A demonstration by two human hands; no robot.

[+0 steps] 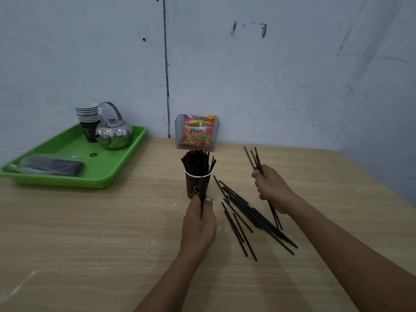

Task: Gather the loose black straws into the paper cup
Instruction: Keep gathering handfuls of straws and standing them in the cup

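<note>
I'm watching the left hand [198,226] pinching one straw [201,188] upright, just in front of the paper cup [195,188], which is bristling with packed straws [194,162]. The right hand [273,190], off to the cup's right, is clenching a small bunch [253,157]. The loose pile [252,217] is lying right of the cup. My worry is that nobody is steadying that crowded cup, so forcing more in could tip it over.
</note>
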